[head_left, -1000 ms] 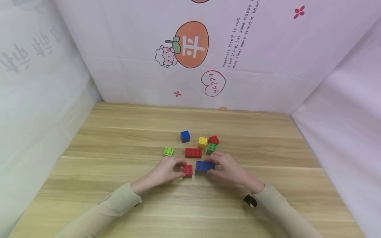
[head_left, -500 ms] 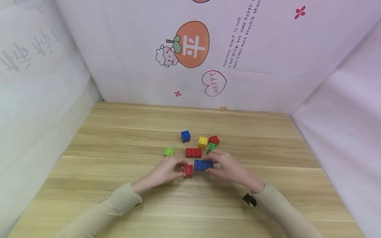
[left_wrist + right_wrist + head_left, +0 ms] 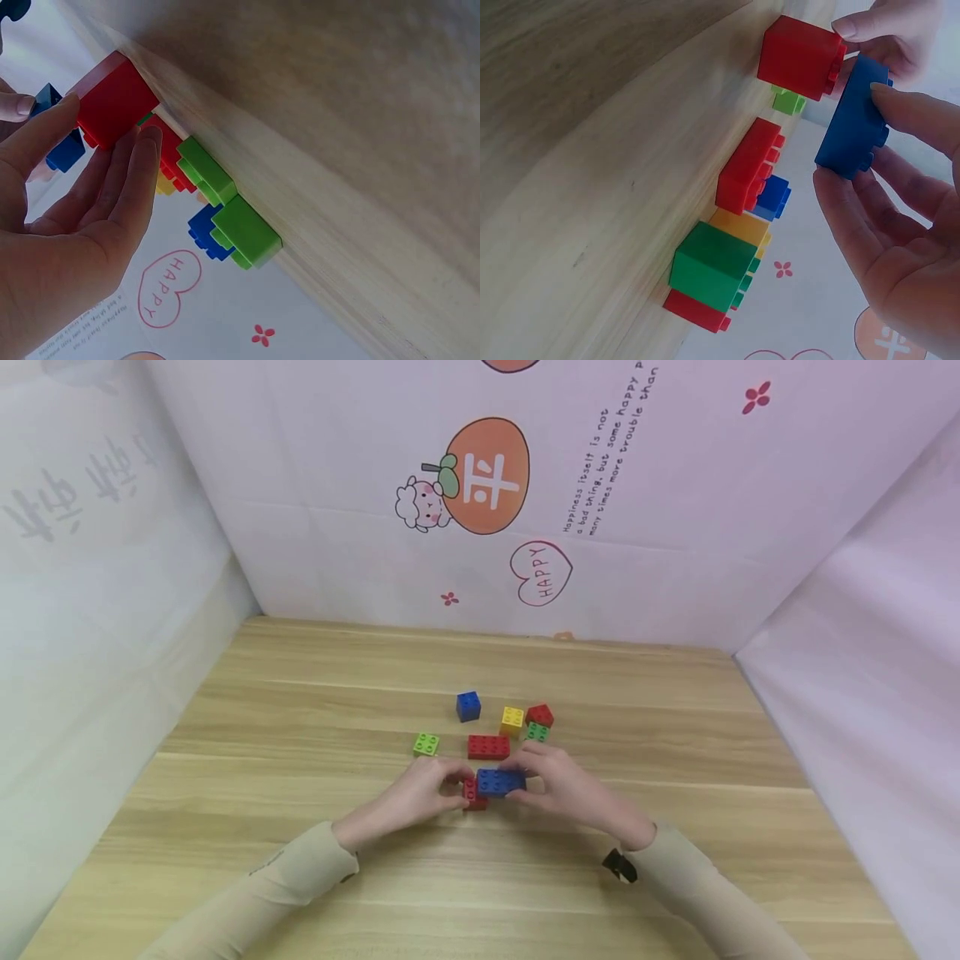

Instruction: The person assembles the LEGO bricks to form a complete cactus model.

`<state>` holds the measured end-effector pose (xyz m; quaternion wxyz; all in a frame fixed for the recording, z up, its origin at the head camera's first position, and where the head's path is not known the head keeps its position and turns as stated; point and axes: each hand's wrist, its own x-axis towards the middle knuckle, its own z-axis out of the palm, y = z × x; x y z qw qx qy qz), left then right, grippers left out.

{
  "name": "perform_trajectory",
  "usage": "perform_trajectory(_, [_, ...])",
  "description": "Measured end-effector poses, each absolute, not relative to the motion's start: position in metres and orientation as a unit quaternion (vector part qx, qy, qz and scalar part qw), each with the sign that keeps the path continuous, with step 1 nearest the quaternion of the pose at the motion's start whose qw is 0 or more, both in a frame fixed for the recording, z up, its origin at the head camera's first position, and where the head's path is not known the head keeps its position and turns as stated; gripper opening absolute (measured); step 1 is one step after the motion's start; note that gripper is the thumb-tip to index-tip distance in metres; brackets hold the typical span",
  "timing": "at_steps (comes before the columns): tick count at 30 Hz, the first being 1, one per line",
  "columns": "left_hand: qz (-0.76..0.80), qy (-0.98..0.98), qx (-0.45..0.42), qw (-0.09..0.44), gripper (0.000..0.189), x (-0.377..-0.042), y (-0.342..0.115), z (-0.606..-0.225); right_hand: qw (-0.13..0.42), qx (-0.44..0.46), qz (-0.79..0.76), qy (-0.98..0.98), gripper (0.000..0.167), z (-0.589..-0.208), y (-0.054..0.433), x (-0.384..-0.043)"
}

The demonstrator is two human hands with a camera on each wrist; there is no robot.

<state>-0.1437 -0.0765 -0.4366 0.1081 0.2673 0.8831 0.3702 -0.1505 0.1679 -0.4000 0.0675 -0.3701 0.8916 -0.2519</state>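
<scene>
- Pinched the near red brick (image 3: 472,802) in the left hand (image 3: 426,785), thumb on the near side, fingers on the far side; held at near centre, on or just above the table (image 3: 495,893).
- Gripped the long blue brick (image 3: 491,783) by the right end in the right hand (image 3: 557,781), thumb near, fingers far; raised above the table.
- Judged decisive: the left end of the long blue brick set against the near red brick's right-hand studs, long axis running left to right, left-hand studs uncovered. Placed nearer the right hand than the left.
- Could not tell whether touching those studs or hovering; found the covered studs hidden, and the right end masked by fingers.
- Farther off, saw the lime brick (image 3: 426,744) at left and the long red brick (image 3: 488,747) at centre, also lying left to right.
- Spotted a second lime brick (image 3: 206,172) from the left wrist only; presumed hidden behind the left hand in the head view.
- Farther right, made out the green brick (image 3: 537,732), partly masked by the right hand, and the rear red brick (image 3: 539,713), partly masked by the green.
- Farther still, noted the yellow brick (image 3: 512,721) and, well left, the small blue brick (image 3: 468,707).
</scene>
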Motion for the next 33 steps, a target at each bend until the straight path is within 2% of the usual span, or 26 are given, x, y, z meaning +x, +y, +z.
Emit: perform_trajectory(33, [0.366,0.885,0.268,0.104,0.033,-0.143,-0.077,-0.437,0.062,-0.382,-0.229,0.893,0.037,-0.406,0.152,-0.152])
